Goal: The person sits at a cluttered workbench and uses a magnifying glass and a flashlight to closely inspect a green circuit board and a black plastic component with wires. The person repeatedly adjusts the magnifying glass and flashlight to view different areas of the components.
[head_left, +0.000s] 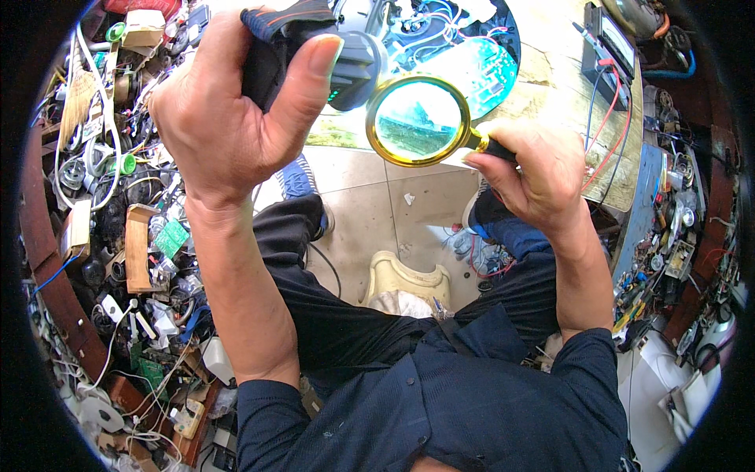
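Left hand (228, 126) grips ribbed lamp (360, 72), right hand (544, 169) round gold-rimmed magnifier (419, 120).

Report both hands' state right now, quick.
Left hand: closed, holding what looks like a strapped lamp.
Right hand: closed on the handle of the gold-rimmed magnifying glass.

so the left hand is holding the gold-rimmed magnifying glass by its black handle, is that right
Not quite: the head view shows it is the right hand holding the gold-rimmed magnifying glass by its black handle.
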`<state>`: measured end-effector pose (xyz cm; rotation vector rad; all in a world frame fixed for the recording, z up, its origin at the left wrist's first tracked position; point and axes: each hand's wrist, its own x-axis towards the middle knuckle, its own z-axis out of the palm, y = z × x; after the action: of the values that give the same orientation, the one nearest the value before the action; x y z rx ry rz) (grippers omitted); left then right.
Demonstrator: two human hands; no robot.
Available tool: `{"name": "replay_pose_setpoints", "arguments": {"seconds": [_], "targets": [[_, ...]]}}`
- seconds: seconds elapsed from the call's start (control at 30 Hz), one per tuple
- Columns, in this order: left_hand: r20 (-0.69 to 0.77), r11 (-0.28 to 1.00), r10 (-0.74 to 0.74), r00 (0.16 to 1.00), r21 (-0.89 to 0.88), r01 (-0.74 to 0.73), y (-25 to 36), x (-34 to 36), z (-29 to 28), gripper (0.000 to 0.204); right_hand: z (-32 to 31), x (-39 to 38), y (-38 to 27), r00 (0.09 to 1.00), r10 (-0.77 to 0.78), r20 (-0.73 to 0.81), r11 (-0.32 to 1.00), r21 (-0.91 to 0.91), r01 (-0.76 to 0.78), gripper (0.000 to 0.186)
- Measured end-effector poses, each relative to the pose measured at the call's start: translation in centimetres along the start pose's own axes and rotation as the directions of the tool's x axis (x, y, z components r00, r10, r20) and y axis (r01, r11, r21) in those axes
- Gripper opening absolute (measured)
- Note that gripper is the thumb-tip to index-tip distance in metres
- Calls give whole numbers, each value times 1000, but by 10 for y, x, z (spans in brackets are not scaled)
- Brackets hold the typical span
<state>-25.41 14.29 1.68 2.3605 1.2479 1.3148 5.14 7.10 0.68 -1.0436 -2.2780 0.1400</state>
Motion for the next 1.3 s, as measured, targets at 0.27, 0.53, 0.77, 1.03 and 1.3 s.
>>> {"name": "replay_pose_setpoints", "arguments": {"seconds": [0.27, 0.53, 0.77, 1.03, 1.3], "targets": [[-1, 999, 0, 1000, 34, 0, 1, 3, 0, 35, 0, -3, 3, 999, 10, 42, 1000, 7, -11, 32], [-8, 999, 37, 999, 28, -36, -1, 5, 2, 35, 2, 1, 4, 1000, 11, -11, 1000, -6, -11, 30], [-28, 998, 46, 999, 50, -44, 0, 9, 5, 36, -2, 3, 3, 999, 32, -12, 999, 4, -32, 29], [-7, 997, 33, 999, 69, -32, 2, 10, 6, 36, -3, 2, 5, 1000, 16, -8, 1000, 1, -16, 30], [-8, 997, 53, 999, 58, -52, 2, 11, 9, 37, -3, -1, 6, 999, 34, -13, 999, -27, -35, 29]]}}
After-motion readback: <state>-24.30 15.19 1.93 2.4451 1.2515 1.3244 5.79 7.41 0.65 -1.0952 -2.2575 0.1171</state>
